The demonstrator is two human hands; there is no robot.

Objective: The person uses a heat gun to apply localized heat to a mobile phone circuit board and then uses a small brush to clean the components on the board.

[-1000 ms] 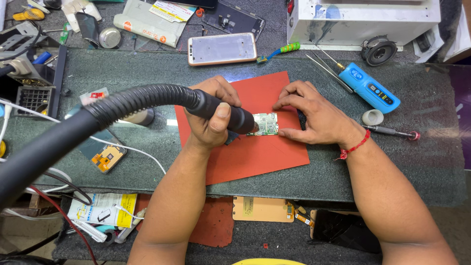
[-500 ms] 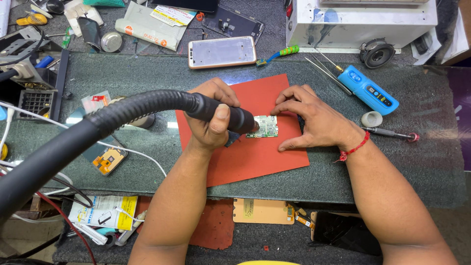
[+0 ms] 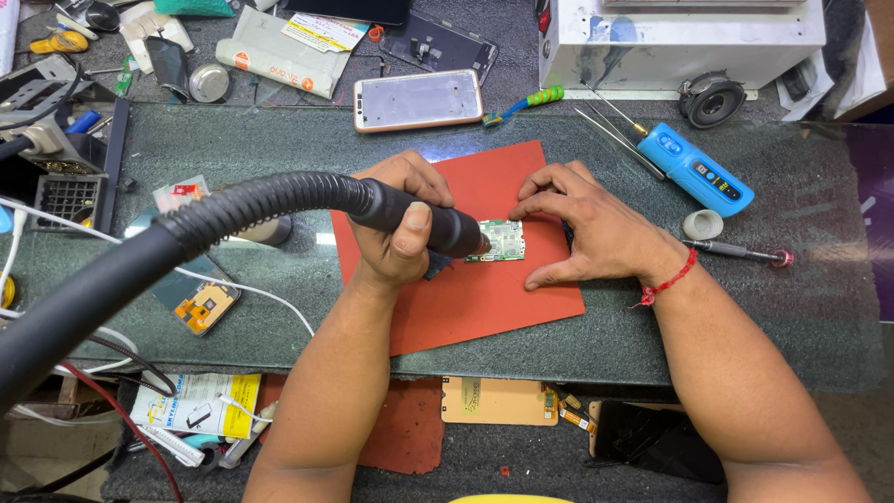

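- Fingers (image 3: 416, 226) of your left hand (image 3: 400, 233) were wrapped fully around the black handpiece (image 3: 424, 222) of a hot-air tool, thumb lying along its top; this closed hold appeared to keep the nozzle aimed steadily at one spot.
- Your right hand (image 3: 596, 228) lay palm-down and spread, gripping nothing; its fingertips (image 3: 526, 200) pressed at the right edge of the small green circuit board (image 3: 503, 240), apparently to stop the board from sliding.
- You had the circuit board lying flat near the middle of the red mat (image 3: 484, 298), with the nozzle tip at its left edge. The mat, judged from its placement, shielded the green glass-topped bench (image 3: 279, 149) under it.
- The ribbed black hose (image 3: 140, 270) ran from the handpiece off to your lower left, clear of the board.
- Well apart on your right sat a blue handheld tool (image 3: 694, 169), a thin screwdriver (image 3: 736, 251) and a small white ring (image 3: 702, 224), all within reach yet off the mat.
- Beyond the mat lay a bare phone frame (image 3: 417, 100), face up.
- No open container showed among these things. A white box-shaped machine (image 3: 680, 42) stood at the far right; whatever it held could not be seen.
- On the shelf below the bench you had a tan flat part (image 3: 494, 401) and printed papers (image 3: 196, 405) lying loose.
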